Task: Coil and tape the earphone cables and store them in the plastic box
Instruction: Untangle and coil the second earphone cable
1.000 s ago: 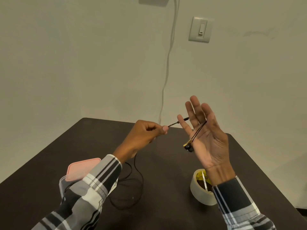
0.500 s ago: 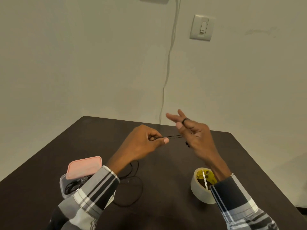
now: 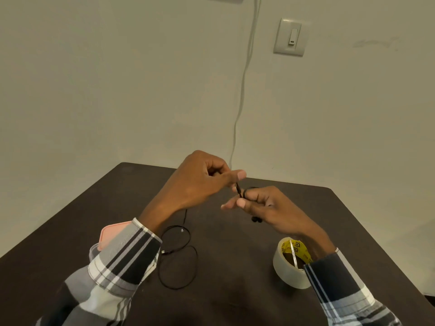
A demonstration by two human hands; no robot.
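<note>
Two hands meet above the dark desk [image 3: 235,302]: the left hand [image 3: 200,182] pinches the black earphone cable [image 3: 238,189] between thumb and fingers, and the right hand [image 3: 266,207] has the cable looped round a curled finger, earbuds [image 3: 256,219] dangling below it. The cable's slack lies in loose loops on the desk beneath the left wrist. A pink-lidded plastic box [image 3: 110,234] sits partly hidden behind the left sleeve, and a tape roll [image 3: 286,267] stands beside the right forearm.

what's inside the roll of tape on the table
Inside the tape roll a yellow printed core liner shows, with a pale strip of tape crossing the opening and dark table at the bottom. The right sleeve covers the roll's near right part.
</note>
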